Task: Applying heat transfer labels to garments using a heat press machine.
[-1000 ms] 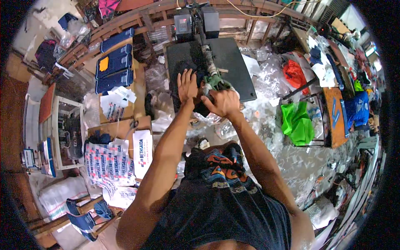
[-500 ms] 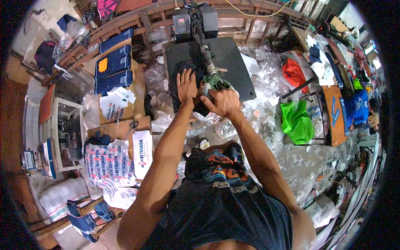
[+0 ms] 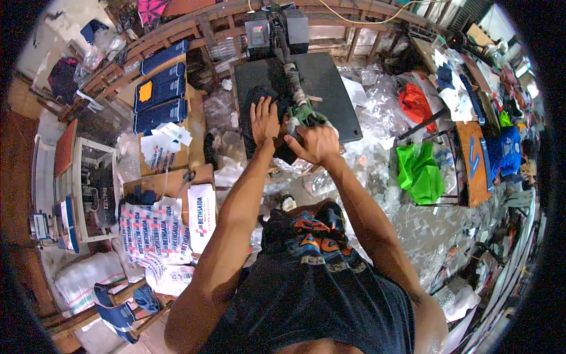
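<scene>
In front of me stands a machine that looks like a heat press, with a wide black plate. Along its middle runs a lever arm wrapped in pale tape, with green cloth wound near its end. My right hand is curled over that near end, gripping the lever handle, which it mostly hides. My left hand rests flat on the left part of the machine, fingers stretched out over dark material. Whether that material is cloth or part of the press I cannot tell.
A grey control box sits behind the plate. To the left, navy folded fabric pieces lie on cardboard, with printed white sheets nearer. At right are a green bag, a red bag and an orange-brown board. Plastic scraps litter the floor.
</scene>
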`<state>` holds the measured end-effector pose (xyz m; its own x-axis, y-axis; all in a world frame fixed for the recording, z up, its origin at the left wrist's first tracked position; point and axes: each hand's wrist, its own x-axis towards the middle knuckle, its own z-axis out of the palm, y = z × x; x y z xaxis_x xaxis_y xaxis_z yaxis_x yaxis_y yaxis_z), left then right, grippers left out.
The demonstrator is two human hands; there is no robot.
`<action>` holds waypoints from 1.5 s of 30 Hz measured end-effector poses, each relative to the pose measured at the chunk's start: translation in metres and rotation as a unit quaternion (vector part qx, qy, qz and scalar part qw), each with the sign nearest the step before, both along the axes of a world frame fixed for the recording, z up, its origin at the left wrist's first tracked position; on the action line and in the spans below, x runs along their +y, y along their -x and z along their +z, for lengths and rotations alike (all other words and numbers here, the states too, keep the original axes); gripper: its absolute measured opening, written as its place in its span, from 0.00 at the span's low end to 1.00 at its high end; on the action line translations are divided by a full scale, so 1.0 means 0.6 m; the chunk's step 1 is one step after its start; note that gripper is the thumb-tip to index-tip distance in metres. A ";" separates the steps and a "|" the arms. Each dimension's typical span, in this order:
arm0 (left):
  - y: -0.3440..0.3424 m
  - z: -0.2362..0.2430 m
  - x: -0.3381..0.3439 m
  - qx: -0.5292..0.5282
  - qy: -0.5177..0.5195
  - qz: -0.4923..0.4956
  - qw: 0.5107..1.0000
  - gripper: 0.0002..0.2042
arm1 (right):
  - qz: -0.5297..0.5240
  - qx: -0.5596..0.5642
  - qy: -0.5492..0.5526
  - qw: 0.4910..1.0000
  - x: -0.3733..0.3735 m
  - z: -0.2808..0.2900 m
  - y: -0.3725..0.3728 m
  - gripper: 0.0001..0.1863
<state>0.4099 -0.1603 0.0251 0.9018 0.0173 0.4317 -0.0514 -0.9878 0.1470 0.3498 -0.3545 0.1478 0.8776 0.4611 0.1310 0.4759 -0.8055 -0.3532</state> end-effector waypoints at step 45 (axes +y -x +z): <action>0.008 0.021 0.003 -0.041 -0.022 -0.025 0.999 0.18 | 0.033 -0.050 -0.187 0.981 -0.031 -0.031 -0.007 0.09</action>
<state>0.4049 -0.1585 0.0377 0.8627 -0.0471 0.5035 -0.1108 -0.9891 0.0973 0.3538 -0.3730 0.1293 0.8218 0.4190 0.3861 0.5697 -0.5951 -0.5668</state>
